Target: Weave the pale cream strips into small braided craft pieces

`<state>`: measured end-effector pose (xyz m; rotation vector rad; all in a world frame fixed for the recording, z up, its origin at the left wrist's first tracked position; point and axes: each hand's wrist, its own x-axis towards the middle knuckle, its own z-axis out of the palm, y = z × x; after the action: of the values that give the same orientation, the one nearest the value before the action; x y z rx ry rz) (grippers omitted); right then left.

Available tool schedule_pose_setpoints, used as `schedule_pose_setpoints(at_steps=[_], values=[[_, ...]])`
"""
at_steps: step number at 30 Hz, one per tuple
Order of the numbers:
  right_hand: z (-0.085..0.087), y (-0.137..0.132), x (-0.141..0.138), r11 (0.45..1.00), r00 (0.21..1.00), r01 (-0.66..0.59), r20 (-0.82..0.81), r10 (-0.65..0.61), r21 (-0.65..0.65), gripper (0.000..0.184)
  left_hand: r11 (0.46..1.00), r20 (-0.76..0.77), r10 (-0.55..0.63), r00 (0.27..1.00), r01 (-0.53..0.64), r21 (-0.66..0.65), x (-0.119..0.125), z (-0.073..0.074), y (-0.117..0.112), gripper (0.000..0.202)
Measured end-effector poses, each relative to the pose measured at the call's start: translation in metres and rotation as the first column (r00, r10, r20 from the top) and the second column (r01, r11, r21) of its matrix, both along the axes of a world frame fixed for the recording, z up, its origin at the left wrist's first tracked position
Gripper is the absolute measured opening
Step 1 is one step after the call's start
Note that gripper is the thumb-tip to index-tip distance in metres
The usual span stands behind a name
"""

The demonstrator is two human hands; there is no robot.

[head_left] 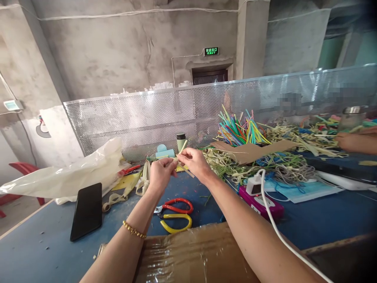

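Note:
My left hand [160, 173] and my right hand [193, 163] meet above the blue table [35, 243]. Both pinch a thin pale strip [183, 148] that sticks up and slants down between the fingers. The left wrist wears a gold bead bracelet [134, 230]. Just below the hands lie red-handled scissors [173, 205] and yellow-handled scissors [176, 222] on the table.
A black phone [86, 210] lies at left by a white plastic bag [73, 173]. A cardboard box [191, 255] sits at the near edge. Coloured strips [240, 129] and pale tangled strips [282, 157] pile at right. A charger with white cable [260, 196] lies nearby. Another person's hand [355, 141] is at far right. A perforated metal screen [147, 118] backs the table.

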<state>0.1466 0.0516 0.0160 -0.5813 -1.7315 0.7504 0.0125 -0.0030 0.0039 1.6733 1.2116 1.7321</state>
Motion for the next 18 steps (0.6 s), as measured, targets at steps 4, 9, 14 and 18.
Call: schedule_pose_setpoints(at_steps=[4, 9, 14, 18], values=[[-0.0009, 0.0010, -0.0007, 0.998, 0.999, 0.015, -0.029, -0.017, -0.056, 0.015, 0.997, 0.037, -0.074, 0.997, 0.076, -0.032, 0.0050, 0.0035, -0.0040, 0.022], [-0.0020, 0.0010, -0.0040, 0.997, 0.998, 0.048, -0.039, -0.050, -0.054, 0.015, 0.982, 0.110, -0.177, 0.978, 0.183, -0.047, 0.0084, 0.0059, -0.0069, 0.028], [-0.0012, -0.0035, -0.0069, 0.997, 0.997, -0.017, -0.078, 0.011, -0.080, 0.017, 0.991, 0.104, -0.130, 0.986, 0.130, 0.002, 0.0057, 0.0028, -0.0046, 0.030], [-0.0012, -0.0045, -0.0062, 0.996, 0.996, -0.017, -0.090, 0.009, -0.092, 0.018, 0.996, 0.015, -0.090, 0.996, 0.090, -0.003, 0.0038, 0.0022, -0.0040, 0.032]])
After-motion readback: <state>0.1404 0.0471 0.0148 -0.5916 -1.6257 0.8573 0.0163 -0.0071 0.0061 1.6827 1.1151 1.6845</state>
